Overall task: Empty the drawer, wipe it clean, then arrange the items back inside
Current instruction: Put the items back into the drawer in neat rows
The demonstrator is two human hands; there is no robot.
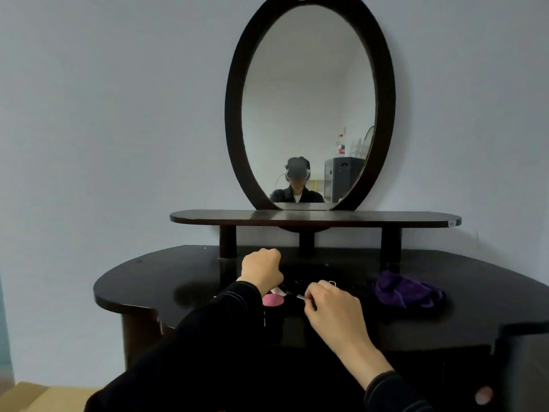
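Note:
My left hand [261, 269] hovers over the dark dressing table top [178, 281], fingers curled into a fist; what it holds is hidden from me. My right hand [329, 304] sits just to its right and pinches a small silvery metal item [303, 297]. Between the hands lie a pink round puff [272, 300], a small white piece [277, 290] and some dark small items that I cannot make out. A crumpled purple cloth [407, 288] lies on the table top to the right of my right hand. The drawer is not visible.
An oval mirror [309, 108] in a dark frame stands on a raised shelf [315, 217] on three short posts behind the hands. A person's reflection shows in the mirror. A tan box edge [32, 396] sits at the bottom left.

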